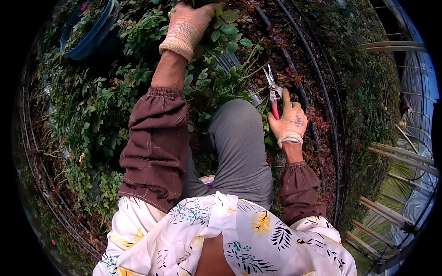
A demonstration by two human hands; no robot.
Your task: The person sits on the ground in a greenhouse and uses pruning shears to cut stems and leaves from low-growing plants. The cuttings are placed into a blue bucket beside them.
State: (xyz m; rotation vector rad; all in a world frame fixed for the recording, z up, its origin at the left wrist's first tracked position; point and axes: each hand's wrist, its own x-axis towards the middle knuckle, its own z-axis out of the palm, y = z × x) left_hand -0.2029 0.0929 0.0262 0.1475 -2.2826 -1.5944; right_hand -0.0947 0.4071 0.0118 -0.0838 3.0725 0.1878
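Note:
My right hand (290, 119), in a knitted work glove with a printed mark, grips a pair of pruning shears (275, 90) with a red handle. Their pointed blades are parted and face away from me, above bare soil and green stems. At the top edge, my left hand (188, 29) wears a striped knitted glove and reaches into leafy rose-like plants (229, 32). Its fingertips are cut off by the frame and leaves, so I cannot tell what they hold. Cut-looking green stems (250, 65) spread between the two hands.
A blue bucket (86, 50) with leafy shoots stands at upper left. Black irrigation pipes (319, 69) run along the soil at right, beside reddish shoots (321, 124). Dense plants (93, 114) fill the left. Wooden poles (402, 157) and plastic sheeting line the far right.

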